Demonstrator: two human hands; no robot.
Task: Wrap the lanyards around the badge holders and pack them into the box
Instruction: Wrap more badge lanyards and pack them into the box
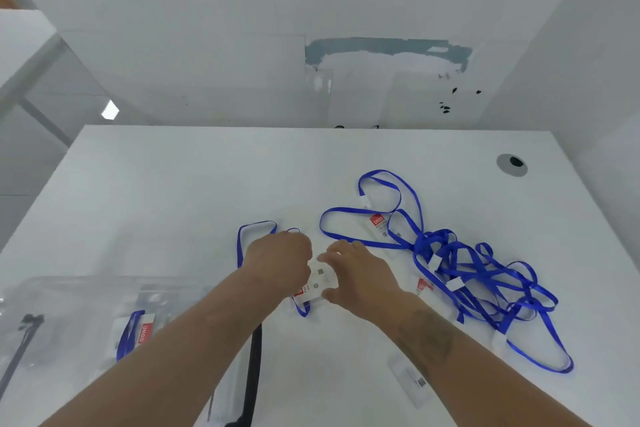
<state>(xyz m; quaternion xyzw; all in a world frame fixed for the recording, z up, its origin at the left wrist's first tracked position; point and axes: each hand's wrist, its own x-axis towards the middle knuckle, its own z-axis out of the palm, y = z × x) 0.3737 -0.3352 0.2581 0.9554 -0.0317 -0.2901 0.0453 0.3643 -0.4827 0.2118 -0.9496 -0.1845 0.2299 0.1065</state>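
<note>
Bright, flat, diffuse light washes out the white table (173, 184) with only faint shadows on it, a glare patch on the wall above its far edge, wide-angle bending toward the corners, overall soft, slightly blurred detail.

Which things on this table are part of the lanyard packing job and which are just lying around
Part of the job:
badge holder held between left hand and right hand
tangled blue lanyards
clear box with wrapped badge inside

Just lying about:
grey cable grommet
black strap
</note>
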